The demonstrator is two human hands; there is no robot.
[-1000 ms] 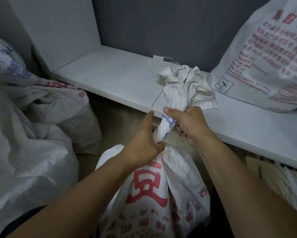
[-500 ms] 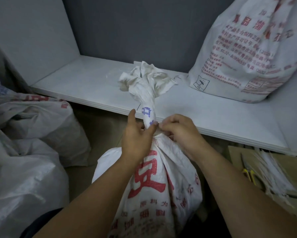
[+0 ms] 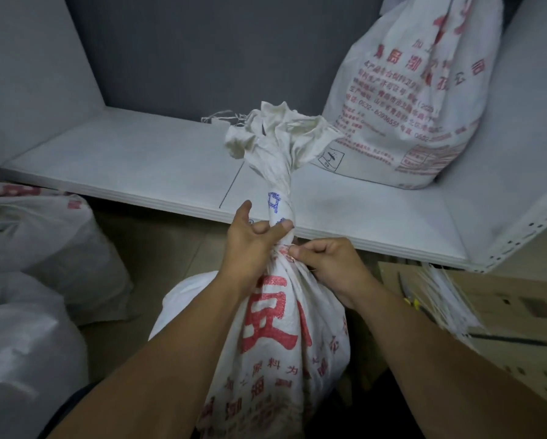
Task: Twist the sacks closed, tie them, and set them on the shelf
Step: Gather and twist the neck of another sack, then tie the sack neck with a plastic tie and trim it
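Observation:
A white woven sack (image 3: 275, 350) with red print stands on the floor in front of me. Its neck (image 3: 280, 198) is twisted into a tight rope and the mouth flares open above, in front of the shelf edge. My left hand (image 3: 250, 245) grips the base of the twisted neck, thumb and fingers wrapped round it. My right hand (image 3: 326, 261) pinches the sack fabric just below the twist, on the right side; whether it holds a tie is too small to tell. A white shelf board (image 3: 145, 163) runs behind the sack.
A filled sack (image 3: 424, 99) with red lettering stands on the shelf at the right. More white sacks (image 3: 37, 258) lie on the floor at the left. A bundle of white ties (image 3: 446, 296) lies on cardboard (image 3: 519, 318) at the right, under the shelf corner.
My right hand has left the upper neck and dropped to the sack's shoulder below the twist. My left hand has closed round the neck. The view has shifted so the shelf sits further left.

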